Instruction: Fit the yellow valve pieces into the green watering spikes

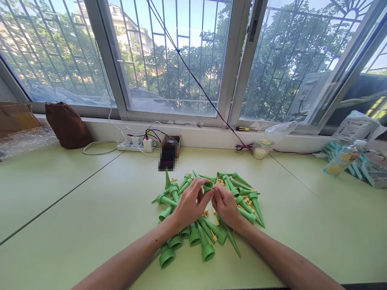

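Holding the green spike (208,186) over the pile (208,253), our left hand (190,202) grips its cup end; our right hand (226,204) is closed in a pinch at the rim, on what we can't tell. Best we brace the cup, use light fingertips. Open end faces up; long axis probably near upright, tip hidden.
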The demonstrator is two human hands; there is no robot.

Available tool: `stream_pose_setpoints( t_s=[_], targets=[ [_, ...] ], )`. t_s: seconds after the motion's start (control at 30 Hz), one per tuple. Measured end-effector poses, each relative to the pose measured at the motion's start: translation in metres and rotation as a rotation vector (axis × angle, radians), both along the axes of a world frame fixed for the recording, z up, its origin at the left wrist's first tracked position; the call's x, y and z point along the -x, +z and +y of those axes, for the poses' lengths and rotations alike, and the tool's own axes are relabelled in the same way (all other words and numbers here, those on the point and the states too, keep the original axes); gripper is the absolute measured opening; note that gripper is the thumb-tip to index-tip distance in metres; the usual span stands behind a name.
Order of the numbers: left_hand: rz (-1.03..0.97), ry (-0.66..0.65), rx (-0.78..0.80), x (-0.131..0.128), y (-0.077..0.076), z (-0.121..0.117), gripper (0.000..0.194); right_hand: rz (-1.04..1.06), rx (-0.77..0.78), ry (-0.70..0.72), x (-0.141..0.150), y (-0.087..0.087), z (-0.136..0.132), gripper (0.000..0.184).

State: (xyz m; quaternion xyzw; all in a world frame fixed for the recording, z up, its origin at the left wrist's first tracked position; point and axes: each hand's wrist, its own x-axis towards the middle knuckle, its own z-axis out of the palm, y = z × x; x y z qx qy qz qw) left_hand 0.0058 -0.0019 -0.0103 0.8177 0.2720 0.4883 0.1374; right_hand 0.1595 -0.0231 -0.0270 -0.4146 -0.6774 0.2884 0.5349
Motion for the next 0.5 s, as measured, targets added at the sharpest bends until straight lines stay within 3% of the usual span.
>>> stream_pose_setpoints(
  t_s=[0.3,0.5],
  targets=[
    [0.023,0.032,0.246,0.0012,-0.0016,-0.0024,0.034,-0.033,-0.019,-0.003,-0.0005,-0.0014,0.0005,0.040],
    [-0.015,-0.055,0.359,0.0008,0.0033,-0.0034,0.037,-0.083,-0.035,-0.012,-0.0007,-0.0012,0.0009,0.037]
  ],
)
